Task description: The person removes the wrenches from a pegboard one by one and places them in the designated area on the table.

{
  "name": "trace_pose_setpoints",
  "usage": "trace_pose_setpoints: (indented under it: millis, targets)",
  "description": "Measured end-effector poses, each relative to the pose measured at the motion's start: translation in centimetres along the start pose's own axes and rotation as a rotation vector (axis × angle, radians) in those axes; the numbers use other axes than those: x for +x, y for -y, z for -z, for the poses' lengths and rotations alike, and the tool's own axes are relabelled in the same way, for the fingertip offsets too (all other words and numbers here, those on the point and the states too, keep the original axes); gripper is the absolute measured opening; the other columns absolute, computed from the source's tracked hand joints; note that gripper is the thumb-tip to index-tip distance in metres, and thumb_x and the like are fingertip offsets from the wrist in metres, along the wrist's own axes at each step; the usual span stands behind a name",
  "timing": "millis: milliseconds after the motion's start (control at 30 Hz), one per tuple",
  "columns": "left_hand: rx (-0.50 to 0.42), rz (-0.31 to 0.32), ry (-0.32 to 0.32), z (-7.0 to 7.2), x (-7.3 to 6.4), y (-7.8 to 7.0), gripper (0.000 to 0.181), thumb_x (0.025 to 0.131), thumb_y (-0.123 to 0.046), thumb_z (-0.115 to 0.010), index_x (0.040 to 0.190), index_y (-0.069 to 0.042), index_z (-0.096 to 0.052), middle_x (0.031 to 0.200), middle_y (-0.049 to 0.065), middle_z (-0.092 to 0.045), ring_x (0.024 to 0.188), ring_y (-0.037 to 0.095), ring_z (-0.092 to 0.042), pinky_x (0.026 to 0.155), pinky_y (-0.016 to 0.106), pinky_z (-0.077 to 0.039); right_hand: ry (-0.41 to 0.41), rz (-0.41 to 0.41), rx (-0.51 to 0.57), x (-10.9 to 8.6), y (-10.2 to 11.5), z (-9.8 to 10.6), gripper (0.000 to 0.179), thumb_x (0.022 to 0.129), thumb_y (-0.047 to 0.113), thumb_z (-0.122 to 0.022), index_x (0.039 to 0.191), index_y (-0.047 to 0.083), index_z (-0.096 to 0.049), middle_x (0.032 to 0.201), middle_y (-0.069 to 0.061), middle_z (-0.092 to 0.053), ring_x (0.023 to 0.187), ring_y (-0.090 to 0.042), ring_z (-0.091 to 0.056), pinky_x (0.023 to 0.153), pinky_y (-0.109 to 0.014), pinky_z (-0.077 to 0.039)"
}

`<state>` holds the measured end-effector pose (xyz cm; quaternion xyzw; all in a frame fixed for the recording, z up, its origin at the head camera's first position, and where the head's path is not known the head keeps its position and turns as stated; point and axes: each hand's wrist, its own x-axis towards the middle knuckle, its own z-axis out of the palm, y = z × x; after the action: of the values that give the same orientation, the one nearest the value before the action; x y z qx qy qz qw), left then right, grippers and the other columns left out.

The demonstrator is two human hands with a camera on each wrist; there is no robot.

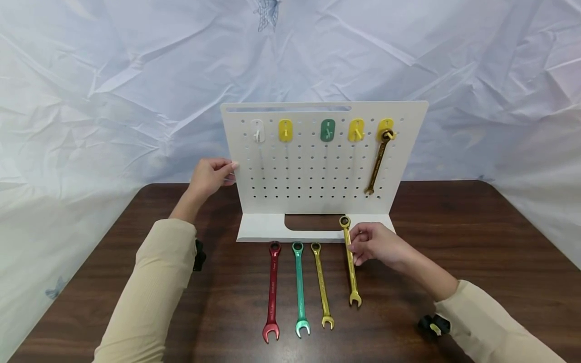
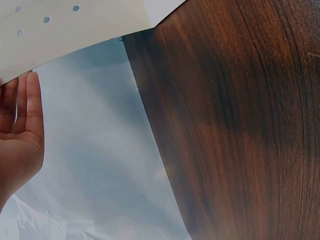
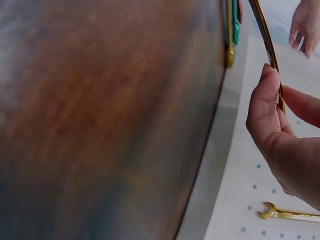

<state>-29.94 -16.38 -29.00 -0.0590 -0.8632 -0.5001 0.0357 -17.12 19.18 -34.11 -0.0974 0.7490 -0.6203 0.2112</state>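
My left hand pinches the left edge of a white pegboard, thumb in front; in the left wrist view its fingers reach that edge. My right hand grips a gold combination wrench between thumb and fingers, ring end up near the board's base. The right wrist view shows this wrench raised off the table, pinched near one end. To its left lie a smaller gold wrench, a green wrench and a red wrench, side by side, open ends toward me.
Across the board's top run a white hook, a yellow hook, a green hook and another yellow hook. A dark gold wrench hangs from the rightmost yellow hook. The brown wooden table ends at a pale cloth backdrop.
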Motion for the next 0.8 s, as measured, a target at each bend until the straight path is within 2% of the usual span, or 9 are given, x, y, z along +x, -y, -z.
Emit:
trace_pose_setpoints:
  millis: [600, 800]
  targets:
    - [-0.001, -0.008, 0.005, 0.0, 0.1, 0.0, 0.036, 0.093, -0.025, -0.054, 0.112, 0.004, -0.062, 0.104, 0.02, -0.06, 0.084, 0.024, -0.063, 0.073, 0.027, -0.056, 0.066, -0.101, 0.005, 0.2, -1.1, -1.2, 0.007, 0.085, -0.011, -0.052, 0.088, -0.008, -0.047, 0.066, -0.009, -0.056, 0.055, -0.015, -0.058, 0.054, -0.029, -0.056]
    - [-0.006, -0.007, -0.009, 0.1, 0.1, 0.0, 0.035, 0.093, -0.025, -0.056, 0.11, 0.004, -0.063, 0.103, 0.02, -0.06, 0.078, 0.018, -0.063, 0.073, 0.028, -0.056, 0.099, -0.137, -0.023, 0.1, -1.2, -1.4, 0.007, 0.085, -0.01, -0.052, 0.087, -0.006, -0.047, 0.065, -0.009, -0.055, 0.054, -0.017, -0.059, 0.053, -0.032, -0.057]
